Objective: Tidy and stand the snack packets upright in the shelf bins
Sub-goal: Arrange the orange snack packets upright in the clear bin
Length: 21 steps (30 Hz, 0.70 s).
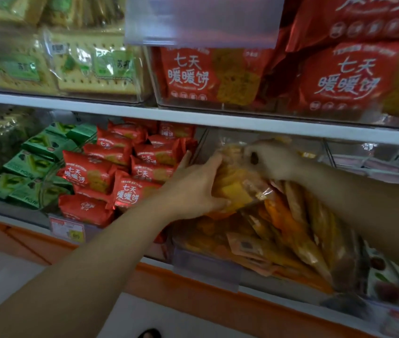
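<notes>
A clear shelf bin [201, 261] on the lower shelf holds several yellow-orange snack packets [291, 230] leaning to the left. One clear packet of yellow snacks [236, 184] is raised at the back of the bin. My left hand [193, 184] holds its left side, fingers spread along it and thumb under its lower edge. My right hand [271, 159], blurred, grips the packet's top from above with curled fingers.
A bin of red biscuit packets [120, 172] stands just left, green packets [35, 167] further left. The white upper shelf edge [193, 118] hangs close above my hands, with larger red and yellow-green packs on it. Clear price tag holders line the shelf fronts.
</notes>
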Motion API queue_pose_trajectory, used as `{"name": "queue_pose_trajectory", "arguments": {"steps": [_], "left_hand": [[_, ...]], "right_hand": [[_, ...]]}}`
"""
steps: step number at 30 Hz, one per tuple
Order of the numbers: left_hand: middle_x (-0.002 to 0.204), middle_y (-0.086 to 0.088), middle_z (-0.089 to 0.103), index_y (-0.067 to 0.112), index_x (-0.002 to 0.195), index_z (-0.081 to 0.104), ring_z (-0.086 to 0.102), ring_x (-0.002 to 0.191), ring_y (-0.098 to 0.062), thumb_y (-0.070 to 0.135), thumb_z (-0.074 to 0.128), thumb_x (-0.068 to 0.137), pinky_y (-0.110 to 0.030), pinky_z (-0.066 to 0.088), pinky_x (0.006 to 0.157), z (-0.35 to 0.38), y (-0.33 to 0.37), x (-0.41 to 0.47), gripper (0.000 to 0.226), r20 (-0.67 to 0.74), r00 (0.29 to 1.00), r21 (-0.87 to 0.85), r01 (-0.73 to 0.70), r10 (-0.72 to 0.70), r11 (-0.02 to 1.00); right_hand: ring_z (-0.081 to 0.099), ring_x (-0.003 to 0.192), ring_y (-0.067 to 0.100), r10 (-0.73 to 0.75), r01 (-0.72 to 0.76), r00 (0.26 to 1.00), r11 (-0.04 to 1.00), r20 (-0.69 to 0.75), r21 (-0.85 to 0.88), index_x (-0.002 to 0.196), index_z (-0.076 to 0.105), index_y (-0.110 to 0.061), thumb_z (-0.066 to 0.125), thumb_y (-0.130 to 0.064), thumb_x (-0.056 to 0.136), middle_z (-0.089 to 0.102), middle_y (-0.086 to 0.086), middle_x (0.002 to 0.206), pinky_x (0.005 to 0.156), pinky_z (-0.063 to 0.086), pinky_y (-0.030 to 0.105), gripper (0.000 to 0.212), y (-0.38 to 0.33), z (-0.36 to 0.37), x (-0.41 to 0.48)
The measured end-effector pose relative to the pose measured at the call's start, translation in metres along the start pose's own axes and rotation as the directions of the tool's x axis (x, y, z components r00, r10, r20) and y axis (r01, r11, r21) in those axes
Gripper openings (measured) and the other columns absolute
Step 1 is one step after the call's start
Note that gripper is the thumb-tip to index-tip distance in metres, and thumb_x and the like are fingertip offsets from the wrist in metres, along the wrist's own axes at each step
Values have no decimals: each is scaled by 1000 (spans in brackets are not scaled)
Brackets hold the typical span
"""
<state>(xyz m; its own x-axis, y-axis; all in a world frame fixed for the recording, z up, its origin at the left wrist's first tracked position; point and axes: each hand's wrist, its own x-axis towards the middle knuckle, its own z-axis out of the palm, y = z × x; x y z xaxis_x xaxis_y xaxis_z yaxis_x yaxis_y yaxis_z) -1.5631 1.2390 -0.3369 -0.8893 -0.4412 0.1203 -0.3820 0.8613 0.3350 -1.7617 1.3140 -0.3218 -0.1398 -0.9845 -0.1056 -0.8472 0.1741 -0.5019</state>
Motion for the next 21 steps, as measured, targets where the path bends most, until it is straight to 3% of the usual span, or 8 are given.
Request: {"name": "queue_pose_trajectory", "arguments": {"steps": [4,7,10,13,15,18,21], "left_hand": [[126,-6,54,23,142,22,31,131,-23,51,66,77,-49,-4,117,-2,-5,9,84,30,998,237,45,-53,971],[129,-6,51,22,142,24,26,132,-23,53,65,76,-51,-6,116,3,-3,14,83,31,999,329,28,-40,944],[142,-3,38,22,143,23,20,135,-26,55,63,78,-57,-5,114,4,0,17,84,26,998,424,34,-50,905],[142,-4,29,23,143,24,21,134,-30,58,64,75,-61,-3,113,5,5,20,86,-10,997,504,72,-78,861],[141,-5,33,22,142,25,24,133,-31,60,64,74,-62,-3,113,6,8,21,86,-32,995,549,93,-90,831],[141,-5,37,19,141,24,26,133,-31,66,61,72,-62,-4,110,7,10,21,92,-65,991,609,133,-118,782],[143,-6,35,17,142,24,25,133,-32,72,57,71,-63,-5,110,6,12,18,96,-66,986,639,158,-151,753]], "right_hand": [[59,81,6,-29,29,1000,994,5,102,87,63,-26,52,-49,90,65,-4,92,72,42,20,26,-4,-6,-11],[60,87,2,-17,13,1000,985,22,171,97,63,-29,54,-63,74,65,-13,95,72,42,14,42,-8,-10,-20],[55,97,1,-46,51,996,996,72,-66,117,54,-31,75,-50,68,58,-18,108,84,44,18,57,-13,-1,-25],[49,94,7,-108,106,994,943,11,-315,122,50,-20,79,-44,67,59,-3,116,76,39,23,66,-17,16,-19],[52,97,14,-116,85,991,925,-63,-370,119,51,-18,78,-46,67,59,1,115,73,33,22,65,-21,21,-15],[57,97,20,-155,94,981,903,-113,-419,101,52,-21,77,-47,67,59,-2,95,68,34,23,50,-24,23,-14],[58,87,20,-209,131,971,871,-116,-473,89,45,-22,74,-45,69,45,-12,76,57,31,24,43,-28,24,-20]]}}
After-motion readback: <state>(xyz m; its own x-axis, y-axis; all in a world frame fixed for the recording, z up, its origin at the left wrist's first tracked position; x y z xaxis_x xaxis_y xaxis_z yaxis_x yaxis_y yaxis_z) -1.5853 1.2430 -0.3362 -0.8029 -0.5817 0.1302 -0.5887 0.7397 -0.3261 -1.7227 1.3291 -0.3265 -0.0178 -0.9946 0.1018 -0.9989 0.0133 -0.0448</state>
